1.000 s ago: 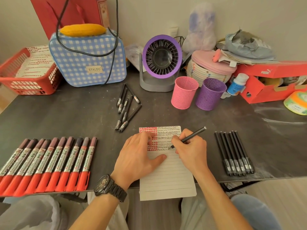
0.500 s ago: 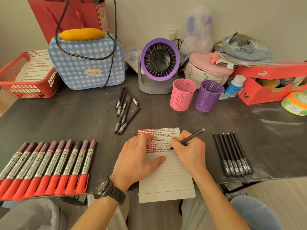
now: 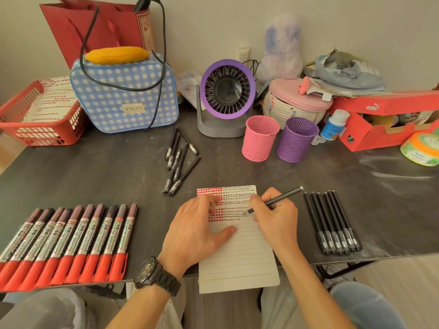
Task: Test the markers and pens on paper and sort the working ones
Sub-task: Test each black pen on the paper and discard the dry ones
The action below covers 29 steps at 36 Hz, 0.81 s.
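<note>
Black pen (image 3: pixel 282 197) is gripped in the right hand (image 3: pixel 276 219), tip set on the lined notepad (image 3: pixel 240 260) at the worktop's (image 3: pixel 95 176) near edge. The notepad is pressed flat by the left hand (image 3: pixel 197 231), fingers straight. Red markers (image 3: pixel 71 245) are lined up left, black pens (image 3: pixel 332 222) right.

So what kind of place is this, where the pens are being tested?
Most likely a home desk or hobby corner, not an office: a dark table against a plain wall, crowded with household things such as a checked blue bag, a purple desk fan and a red shoebox.
</note>
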Available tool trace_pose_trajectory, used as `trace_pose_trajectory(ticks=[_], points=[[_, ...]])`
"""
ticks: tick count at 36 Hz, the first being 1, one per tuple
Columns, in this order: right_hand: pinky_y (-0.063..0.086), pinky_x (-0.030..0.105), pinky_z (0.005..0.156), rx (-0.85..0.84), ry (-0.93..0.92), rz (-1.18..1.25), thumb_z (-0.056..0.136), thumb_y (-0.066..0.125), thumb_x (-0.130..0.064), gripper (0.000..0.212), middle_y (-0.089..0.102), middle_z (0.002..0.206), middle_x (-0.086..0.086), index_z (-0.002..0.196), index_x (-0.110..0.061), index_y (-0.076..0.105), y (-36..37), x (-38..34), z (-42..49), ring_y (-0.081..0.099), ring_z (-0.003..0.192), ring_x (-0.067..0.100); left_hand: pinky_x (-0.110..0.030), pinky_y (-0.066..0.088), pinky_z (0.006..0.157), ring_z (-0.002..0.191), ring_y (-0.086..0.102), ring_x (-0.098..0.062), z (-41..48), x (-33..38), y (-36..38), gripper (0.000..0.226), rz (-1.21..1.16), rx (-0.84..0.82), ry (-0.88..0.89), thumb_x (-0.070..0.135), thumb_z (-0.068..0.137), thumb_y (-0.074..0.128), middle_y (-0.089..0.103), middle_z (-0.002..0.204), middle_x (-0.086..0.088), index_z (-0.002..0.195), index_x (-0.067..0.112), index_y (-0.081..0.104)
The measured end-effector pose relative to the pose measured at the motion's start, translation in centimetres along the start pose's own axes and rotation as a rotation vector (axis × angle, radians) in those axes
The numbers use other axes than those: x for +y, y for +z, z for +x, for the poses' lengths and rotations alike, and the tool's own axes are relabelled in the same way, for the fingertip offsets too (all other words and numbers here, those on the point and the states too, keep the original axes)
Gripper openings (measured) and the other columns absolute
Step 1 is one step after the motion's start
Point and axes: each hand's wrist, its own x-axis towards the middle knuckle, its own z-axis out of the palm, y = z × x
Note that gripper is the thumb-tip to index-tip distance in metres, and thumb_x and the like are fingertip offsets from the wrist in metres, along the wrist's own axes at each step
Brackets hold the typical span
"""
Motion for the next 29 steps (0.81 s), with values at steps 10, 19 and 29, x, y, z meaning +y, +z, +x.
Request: trace_pose_trajectory(ticks=[10, 19, 29], points=[[0.043, 0.018, 0.048, -0.045, -0.016, 0.242, 0.099, 0.065, -0.026, 0.018, 0.071, 0.076, 0.005, 0.082, -0.028, 0.066, -0.6, -0.7, -0.1, 0.056, 0.049, 0.012, -0.024, 0.037, 0.073, 0.083, 0.044, -0.005, -0.4, 0.6, -0.6, 0.023, -0.023, 0.154, 0.071, 0.053, 0.095, 0.042, 0.049, 0.087, 0.021, 0.090, 0.031, 0.040], [0.041, 0.022, 0.046, -0.123, 0.084, 0.477, 0.086, 0.058, -0.021, 0.013, 0.076, 0.084, 0.016, 0.091, -0.012, 0.064, -1.2, -0.7, -0.1, 0.053, 0.048, 0.018, -0.032, 0.044, 0.074, 0.082, 0.042, -0.009, -0.5, 0.3, -0.5, 0.030, 0.026, 0.142, 0.063, 0.027, 0.107, 0.036, 0.052, 0.099, 0.017, 0.133, 0.026, 0.052], [0.047, 0.022, 0.051, -0.208, 0.022, 0.384, 0.075, 0.076, -0.041, 0.022, 0.075, 0.075, 0.011, 0.083, -0.021, 0.078, -1.8, -1.1, -0.3, 0.057, 0.054, 0.013, -0.029, 0.052, 0.069, 0.085, 0.053, -0.004, -0.4, 0.1, -0.2, 0.013, -0.060, 0.175, 0.041, 0.044, 0.102, 0.046, 0.046, 0.097, 0.044, 0.115, 0.044, 0.048]])
